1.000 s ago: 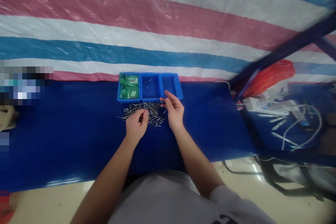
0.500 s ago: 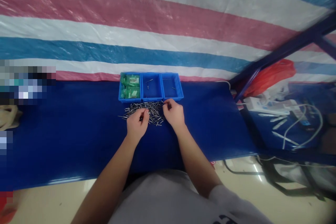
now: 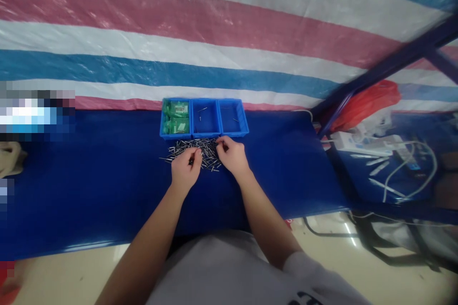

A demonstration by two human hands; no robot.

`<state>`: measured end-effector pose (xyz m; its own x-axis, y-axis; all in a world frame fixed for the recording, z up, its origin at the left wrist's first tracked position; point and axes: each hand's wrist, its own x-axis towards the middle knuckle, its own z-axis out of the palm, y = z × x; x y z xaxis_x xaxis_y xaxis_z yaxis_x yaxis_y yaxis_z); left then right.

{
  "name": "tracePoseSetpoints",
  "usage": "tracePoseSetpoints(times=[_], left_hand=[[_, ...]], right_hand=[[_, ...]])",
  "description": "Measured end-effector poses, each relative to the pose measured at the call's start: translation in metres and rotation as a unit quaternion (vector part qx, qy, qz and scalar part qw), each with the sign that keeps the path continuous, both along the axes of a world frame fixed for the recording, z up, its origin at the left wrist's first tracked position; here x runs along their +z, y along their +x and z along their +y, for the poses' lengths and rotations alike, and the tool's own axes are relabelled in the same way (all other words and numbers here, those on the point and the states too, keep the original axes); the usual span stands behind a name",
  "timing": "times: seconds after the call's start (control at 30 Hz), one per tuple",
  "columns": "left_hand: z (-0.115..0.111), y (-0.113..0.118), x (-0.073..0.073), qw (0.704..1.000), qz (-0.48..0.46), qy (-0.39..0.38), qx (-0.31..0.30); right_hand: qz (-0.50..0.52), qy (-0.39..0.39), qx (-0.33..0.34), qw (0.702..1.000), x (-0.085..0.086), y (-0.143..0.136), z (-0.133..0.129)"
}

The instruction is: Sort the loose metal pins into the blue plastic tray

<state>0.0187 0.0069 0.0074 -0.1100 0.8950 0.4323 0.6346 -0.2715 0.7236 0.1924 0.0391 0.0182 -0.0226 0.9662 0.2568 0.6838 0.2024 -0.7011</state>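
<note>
Just off bin edge [image 3: 205, 135], left hand [image 3: 186, 167], right hand [image 3: 233, 154] at metal pins [image 3: 205, 147]; each grip pinched, contents unclear; table [image 3: 96, 176] extends sideways.

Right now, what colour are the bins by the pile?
The bins are blue, seen best in the head view.

Beyond and above the fingers [image 3: 225, 142], a plastic sheet [image 3: 179, 38] spreads in broad red, white and blue stripes. Well to the right of the fingers, past a dark blue metal frame [image 3: 422, 43], a crumpled red plastic bag [image 3: 374, 102] lies behind a white power strip [image 3: 348, 143], slim white sticks [image 3: 379, 168] and a looping white cable [image 3: 436, 166]. Far left of the fingers sits a beige object [image 3: 10, 158], cut off by the view's edge.
</note>
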Motion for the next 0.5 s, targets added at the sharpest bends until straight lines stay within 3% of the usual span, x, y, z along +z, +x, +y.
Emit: tracePoseSetpoints(times=[0.27, 0.5], left_hand=[[0.0002, -0.0004, 0.0014, 1.0, 0.005, 0.0, -0.006], [0.0005, -0.0006, 0.0005, 1.0, 0.006, -0.004, -0.004]], right_hand=[[-0.015, -0.023, 0.056, 0.998, -0.0014, -0.0011, 0.001], [0.049, -0.004, 0.078, 0.996, -0.0049, -0.0029, 0.0011]])
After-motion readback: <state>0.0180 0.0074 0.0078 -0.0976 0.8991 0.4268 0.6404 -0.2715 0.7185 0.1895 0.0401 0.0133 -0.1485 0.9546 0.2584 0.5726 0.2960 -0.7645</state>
